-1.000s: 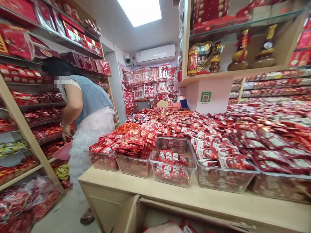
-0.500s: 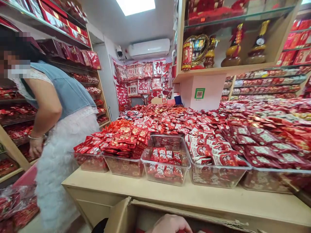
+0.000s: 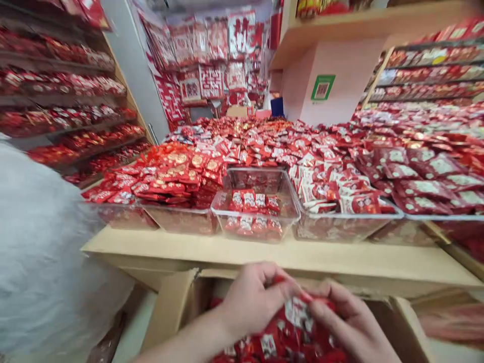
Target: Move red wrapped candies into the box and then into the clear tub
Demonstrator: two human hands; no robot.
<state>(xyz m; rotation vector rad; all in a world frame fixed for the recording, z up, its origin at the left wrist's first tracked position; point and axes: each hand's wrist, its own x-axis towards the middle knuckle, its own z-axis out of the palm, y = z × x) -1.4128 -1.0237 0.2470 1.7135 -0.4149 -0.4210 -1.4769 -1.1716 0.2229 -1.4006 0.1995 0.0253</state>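
My left hand (image 3: 251, 297) and my right hand (image 3: 346, 317) are close together over an open cardboard box (image 3: 168, 310). Both have their fingers closed on a small red candy packet (image 3: 298, 308) with a white printed figure; motion blurs it, and I cannot tell whether more packets are in the grip. More red packets (image 3: 268, 345) fill the box beneath my hands. Straight ahead on the counter, a clear plastic tub (image 3: 260, 176) holds a small layer of similar red packets (image 3: 249, 199) near its front.
Heaped tubs of red candies (image 3: 181, 176) and white-and-red packets (image 3: 348, 191) flank the middle tub. The wooden counter's front edge (image 3: 280, 249) runs behind the box. A person in a white skirt (image 3: 49, 252) stands close at left, by stocked shelves (image 3: 64, 85).
The view has tilted down. Both hands have come up above the box edge with a red packet between them; before, one hand was inside the box. The person at left is nearer.
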